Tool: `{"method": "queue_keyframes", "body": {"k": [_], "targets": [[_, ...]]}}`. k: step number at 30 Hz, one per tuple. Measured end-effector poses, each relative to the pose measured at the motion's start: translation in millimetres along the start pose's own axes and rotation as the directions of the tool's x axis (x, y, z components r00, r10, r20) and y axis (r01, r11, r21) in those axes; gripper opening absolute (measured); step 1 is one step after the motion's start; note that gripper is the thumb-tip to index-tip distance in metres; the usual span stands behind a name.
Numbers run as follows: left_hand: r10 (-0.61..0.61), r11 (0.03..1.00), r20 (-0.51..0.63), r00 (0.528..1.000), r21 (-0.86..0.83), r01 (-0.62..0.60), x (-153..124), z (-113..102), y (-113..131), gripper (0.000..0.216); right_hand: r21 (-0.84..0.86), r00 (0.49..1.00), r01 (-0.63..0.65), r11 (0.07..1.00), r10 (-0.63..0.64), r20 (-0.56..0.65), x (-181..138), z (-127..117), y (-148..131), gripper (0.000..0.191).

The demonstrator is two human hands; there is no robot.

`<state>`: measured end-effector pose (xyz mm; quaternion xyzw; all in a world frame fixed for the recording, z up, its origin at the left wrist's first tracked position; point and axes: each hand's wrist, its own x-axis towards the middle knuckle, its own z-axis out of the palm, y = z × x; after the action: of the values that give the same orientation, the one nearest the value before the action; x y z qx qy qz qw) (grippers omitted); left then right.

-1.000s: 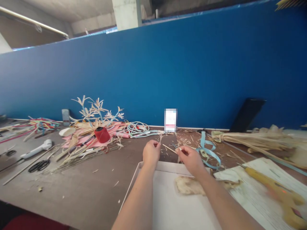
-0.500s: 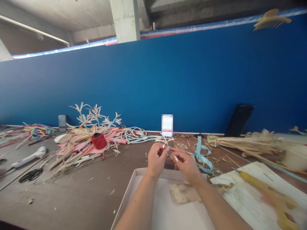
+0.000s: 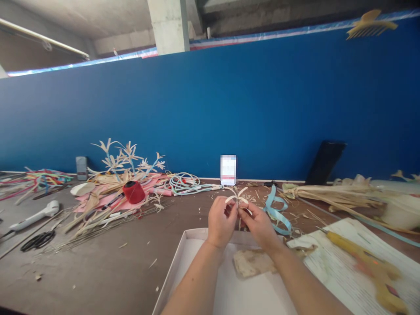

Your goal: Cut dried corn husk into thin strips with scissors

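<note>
Over the far edge of a white box lid [image 3: 183, 251], my left hand [image 3: 222, 221] and my right hand [image 3: 257, 224] meet fingertip to fingertip. Between them they pinch a small pale straw flower [image 3: 242, 200], whose narrow petals curl outward above the fingers. Both hands are closed on its base, and the fingers hide the stem. A worn, pale block [image 3: 252, 263] lies in the lid beneath my right forearm. Just right of my right hand curls a light blue ribbon [image 3: 278, 215].
On the left lie a red thread spool [image 3: 134, 192], black-handled scissors [image 3: 38, 240] and a white tool [image 3: 36, 217]. Finished-looking straw flowers [image 3: 129, 155] stand behind them. At right, a yellow glue gun [image 3: 364, 258] rests on printed paper [image 3: 341, 280]. A phone [image 3: 229, 170] leans against the blue partition [image 3: 197, 113].
Both hands have shifted slightly right and drawn closer together. The flower's petals now stand more visibly above the fingertips, and the loose-looking petal at my right fingers is no longer apart.
</note>
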<state>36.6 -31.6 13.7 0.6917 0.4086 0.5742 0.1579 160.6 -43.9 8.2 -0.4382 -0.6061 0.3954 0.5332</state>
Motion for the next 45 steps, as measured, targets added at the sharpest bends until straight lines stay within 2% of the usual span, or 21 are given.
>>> {"method": "queue_keyframes", "body": {"k": [7, 15, 20, 31, 39, 45], "targets": [[0.029, 0.99, -0.002, 1.0, 0.137, -0.028, -1.3, -0.7, -0.4, 0.008, -0.005, 0.995, -0.092, 0.996, 0.092, -0.032, 0.7, -0.6, -4.6, 0.029], [0.077, 0.993, 0.073, 0.994, 0.088, -0.084, -1.9, -1.0, -2.4, 0.01, 0.106, 0.991, -0.093, 0.99, 0.103, -0.085, 0.9, -6.9, -0.2, 0.039], [0.124, 0.985, 0.077, 0.989, 0.107, -0.132, -2.0, 0.3, -4.1, 0.012, 0.162, 0.988, -0.128, 0.978, 0.141, -0.07, 1.0, -6.8, -3.7, 0.038], [0.24, 0.967, 0.148, 0.959, 0.048, -0.249, -0.4, -5.8, 3.7, 0.011, 0.357, 0.991, -0.128, 0.925, 0.136, 0.003, -0.2, -6.4, -2.8, 0.031], [0.126, 0.992, 0.078, 0.989, 0.023, -0.128, -1.6, -4.0, 8.8, 0.01, 0.411, 0.987, -0.158, 0.898, 0.131, 0.094, -4.7, -5.1, -9.9, 0.025], [0.042, 0.997, 0.064, 0.997, -0.072, -0.037, 0.4, -3.0, 12.3, 0.008, 0.456, 0.99, -0.137, 0.879, 0.104, 0.096, -4.3, -3.9, -9.1, 0.018]]}}
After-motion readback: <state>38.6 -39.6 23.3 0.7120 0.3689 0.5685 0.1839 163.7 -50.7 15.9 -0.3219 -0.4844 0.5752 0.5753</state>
